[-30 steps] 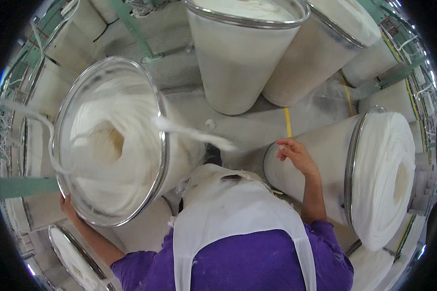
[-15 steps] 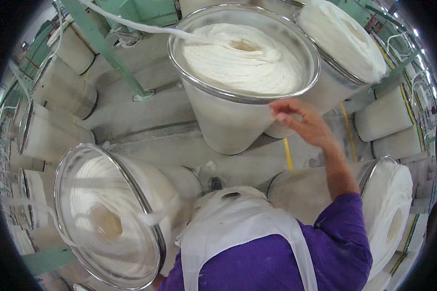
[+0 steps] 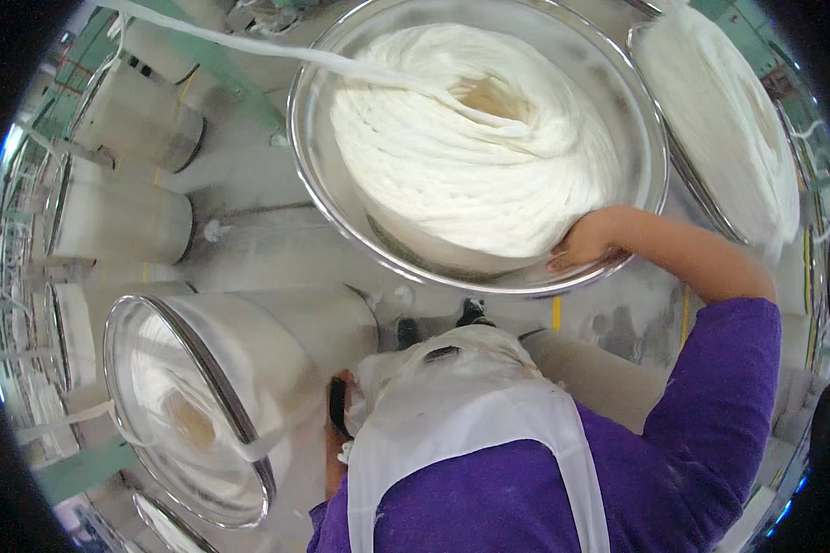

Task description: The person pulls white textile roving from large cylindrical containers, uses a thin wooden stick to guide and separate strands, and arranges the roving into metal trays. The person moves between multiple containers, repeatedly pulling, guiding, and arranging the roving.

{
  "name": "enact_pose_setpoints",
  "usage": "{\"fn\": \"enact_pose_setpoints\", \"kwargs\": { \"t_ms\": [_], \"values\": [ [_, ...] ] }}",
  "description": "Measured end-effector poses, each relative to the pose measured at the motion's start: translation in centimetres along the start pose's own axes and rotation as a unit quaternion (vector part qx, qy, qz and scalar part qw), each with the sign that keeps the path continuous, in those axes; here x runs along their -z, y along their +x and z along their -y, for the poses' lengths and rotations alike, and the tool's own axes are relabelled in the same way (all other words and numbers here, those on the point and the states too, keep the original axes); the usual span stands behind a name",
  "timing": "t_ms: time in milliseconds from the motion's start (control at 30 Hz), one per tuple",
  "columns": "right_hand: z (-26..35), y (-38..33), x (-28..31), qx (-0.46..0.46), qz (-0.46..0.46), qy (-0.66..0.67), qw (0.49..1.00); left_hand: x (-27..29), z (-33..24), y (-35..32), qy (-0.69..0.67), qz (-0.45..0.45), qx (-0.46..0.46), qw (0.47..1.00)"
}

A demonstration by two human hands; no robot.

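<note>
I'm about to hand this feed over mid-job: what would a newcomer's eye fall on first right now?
First, the large can at top centre, holding a thick white coil. Next, the right hand just inside the can, at the coil's lower right edge, its purple sleeve bright at right. Then the white strand stretching from the coil to the upper left.

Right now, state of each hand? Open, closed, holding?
Left hand: mostly hidden beside the apron; can't tell.
Right hand: inside the can, at the white coil's edge; grip unclear.
</note>
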State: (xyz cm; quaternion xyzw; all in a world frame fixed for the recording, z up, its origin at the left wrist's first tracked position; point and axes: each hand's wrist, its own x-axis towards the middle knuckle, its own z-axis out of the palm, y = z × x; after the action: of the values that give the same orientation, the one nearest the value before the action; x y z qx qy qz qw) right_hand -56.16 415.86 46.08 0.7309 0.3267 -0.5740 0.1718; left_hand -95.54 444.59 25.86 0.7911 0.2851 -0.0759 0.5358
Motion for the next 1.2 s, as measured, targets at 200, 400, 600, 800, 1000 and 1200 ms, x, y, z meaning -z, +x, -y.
{"fn": "enact_pose_setpoints", "kwargs": {
  "t_ms": [200, 400, 600, 800, 1000, 1200],
  "values": [
    [-1.7, 0.7, -0.8, 0.090, -0.173, -0.058, 0.979, 5.5, -15.9, 6.4, -0.026, -0.188, -0.097, 0.977],
    [-1.4, -1.3, -0.7, 0.123, -0.325, 0.002, 0.938, 3.4, -32.5, 9.2, 0.124, -0.022, -0.383, 0.915],
    [-1.9, -2.2, -1.0, 0.088, -0.351, 0.073, 0.929, 1.6, -35.5, 11.8, 0.363, 0.088, -0.374, 0.849],
    [-4.7, -9.9, -2.7, 0.140, -0.543, 0.099, 0.822, 6.0, -34.2, 14.7, 0.367, 0.110, -0.357, 0.852],
    [-3.3, -7.0, -6.7, 0.093, -0.610, 0.071, 0.784, 11.8, -34.6, 20.5, 0.486, 0.156, -0.308, 0.803],
    [8.4, -2.4, -5.0, 0.181, -0.710, 0.100, 0.673, 9.6, -35.5, 21.0, 0.685, 0.381, 0.098, 0.613]
  ]
}}
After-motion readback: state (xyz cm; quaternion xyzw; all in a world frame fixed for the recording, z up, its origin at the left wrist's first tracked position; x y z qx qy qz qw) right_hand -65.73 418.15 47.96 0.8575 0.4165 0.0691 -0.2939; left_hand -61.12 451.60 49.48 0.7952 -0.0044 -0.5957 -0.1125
